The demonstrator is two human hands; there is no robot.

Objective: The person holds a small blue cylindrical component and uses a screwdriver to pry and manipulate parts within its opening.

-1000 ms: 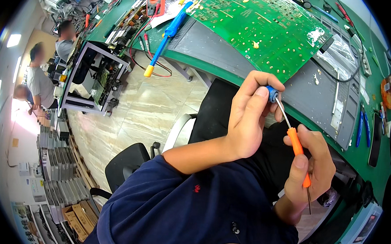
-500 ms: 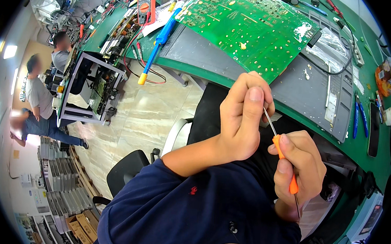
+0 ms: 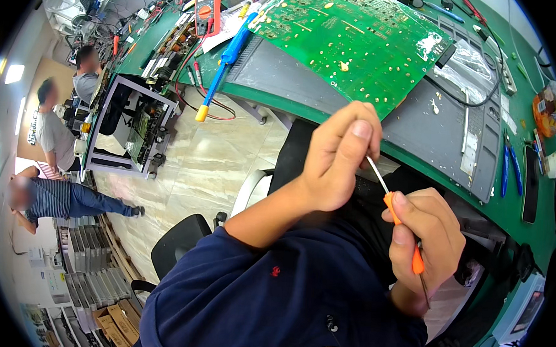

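The orange-handled screwdriver, grasped by the fingers of the right hand, slants up and leftward along its long axis, its shaft reaching the left hand, whose curled fingers' contents cannot be told.

So we've got an orange screwdriver in our right grip, its shaft meeting our curled left grip, big green circuit board nearby.
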